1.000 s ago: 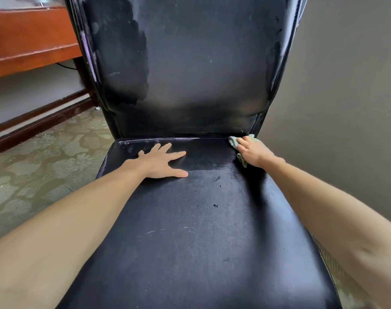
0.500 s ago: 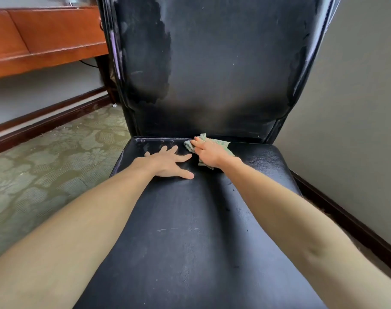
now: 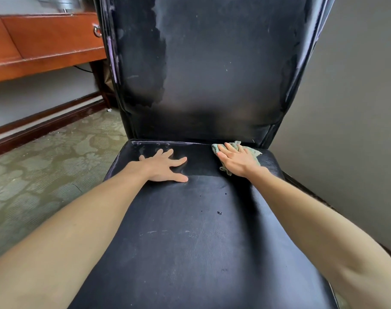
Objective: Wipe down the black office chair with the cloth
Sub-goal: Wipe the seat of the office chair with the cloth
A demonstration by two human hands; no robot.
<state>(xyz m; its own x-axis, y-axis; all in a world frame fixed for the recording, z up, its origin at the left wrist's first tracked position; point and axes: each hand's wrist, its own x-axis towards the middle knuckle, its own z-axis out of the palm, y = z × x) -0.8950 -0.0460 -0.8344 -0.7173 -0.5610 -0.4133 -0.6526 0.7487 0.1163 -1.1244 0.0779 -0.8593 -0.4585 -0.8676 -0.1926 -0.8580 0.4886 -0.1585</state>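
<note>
The black office chair fills the middle of the view, its worn, peeling backrest rising behind the seat. My left hand lies flat with fingers spread on the rear left of the seat. My right hand presses a pale green cloth onto the rear right of the seat, close to the seam with the backrest. Most of the cloth is hidden under the hand. A darker wiped band runs across the back of the seat, with dusty streaks and small dark specks nearer me.
A reddish wooden desk with a ring drawer pull stands at the left behind the chair. Patterned green carpet covers the floor on the left. A grey wall with dark baseboard runs close along the chair's right side.
My right hand slid the cloth from the seat's rear right to its middle beside my left hand, then back to the rear right. My left hand stayed planted. The view shifted.
</note>
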